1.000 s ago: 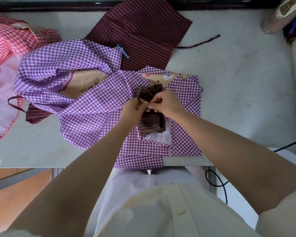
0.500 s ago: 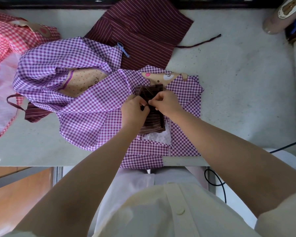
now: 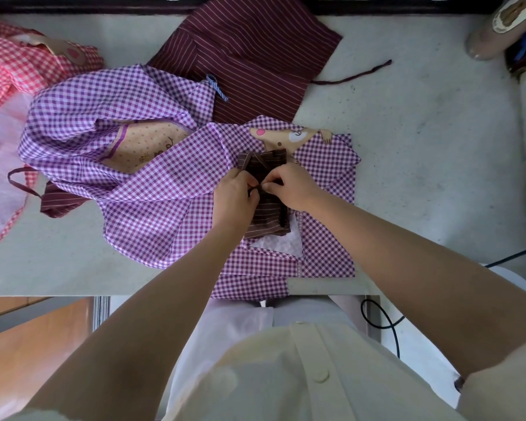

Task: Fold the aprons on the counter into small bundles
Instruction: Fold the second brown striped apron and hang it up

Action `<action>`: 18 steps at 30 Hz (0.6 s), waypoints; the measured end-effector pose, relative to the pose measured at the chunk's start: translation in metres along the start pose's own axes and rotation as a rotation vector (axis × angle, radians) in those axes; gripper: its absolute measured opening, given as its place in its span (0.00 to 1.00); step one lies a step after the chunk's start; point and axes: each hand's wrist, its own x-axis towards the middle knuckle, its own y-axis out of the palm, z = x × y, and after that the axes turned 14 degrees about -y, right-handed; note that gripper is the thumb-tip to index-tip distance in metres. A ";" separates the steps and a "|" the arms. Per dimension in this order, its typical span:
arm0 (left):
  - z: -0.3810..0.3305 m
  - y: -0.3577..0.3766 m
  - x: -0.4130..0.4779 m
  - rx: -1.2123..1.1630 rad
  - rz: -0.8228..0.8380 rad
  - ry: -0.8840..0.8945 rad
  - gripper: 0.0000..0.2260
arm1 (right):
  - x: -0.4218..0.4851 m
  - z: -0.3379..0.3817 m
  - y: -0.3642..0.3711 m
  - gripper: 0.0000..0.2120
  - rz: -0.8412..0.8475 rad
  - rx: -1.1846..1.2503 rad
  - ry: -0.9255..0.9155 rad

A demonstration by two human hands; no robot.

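Left grip [image 3: 236, 192] and right grip [image 3: 289, 185] pinch ties [image 3: 257, 167] atop a small, maroon-striped folded bundle [image 3: 268, 220].

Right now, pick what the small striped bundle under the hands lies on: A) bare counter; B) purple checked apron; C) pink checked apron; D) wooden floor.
B: the purple checked apron shows around the striped bundle, which the left hand and right hand pinch.

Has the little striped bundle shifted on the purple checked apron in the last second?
No. The striped bundle still sits just below the bear patch, its near end over the white lining.
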 end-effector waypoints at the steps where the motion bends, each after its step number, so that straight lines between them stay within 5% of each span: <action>1: 0.001 0.000 0.000 -0.001 -0.001 0.002 0.06 | 0.000 0.000 -0.002 0.09 0.043 0.033 0.007; 18: 0.000 0.002 -0.007 -0.058 -0.072 0.059 0.04 | 0.002 -0.001 0.004 0.08 -0.062 0.248 0.153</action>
